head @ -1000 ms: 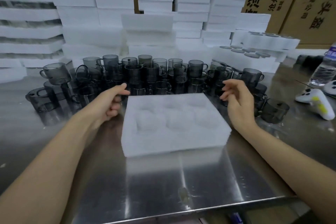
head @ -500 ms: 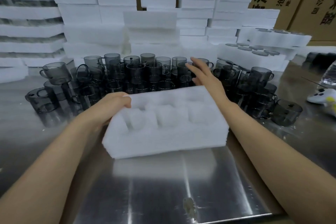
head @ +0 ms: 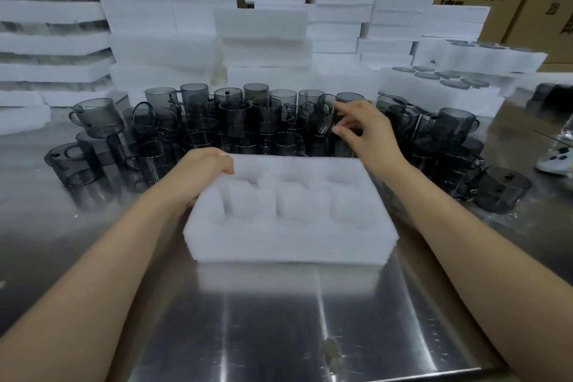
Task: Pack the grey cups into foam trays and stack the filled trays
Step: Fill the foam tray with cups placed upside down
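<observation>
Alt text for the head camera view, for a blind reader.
A person's right hand pinches a grey cup among many others, while the left hand grips the corner of an empty foam tray on a steel table.

Foam tray (head: 288,237) in front: one; grey cups (head: 235,116): dozens, uncountable; hands: left hand (head: 201,175), right hand (head: 367,129).

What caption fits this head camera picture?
Left hand grips the empty foam tray while right hand pinches a grey cup.

The one wide-angle view sits at head height over the near edge of the table (head: 279,326), facing forward and down, close above the foam tray (head: 288,239) at frame centre, with cups (head: 235,115) and foam stacks (head: 263,28) across the upper frame.
</observation>
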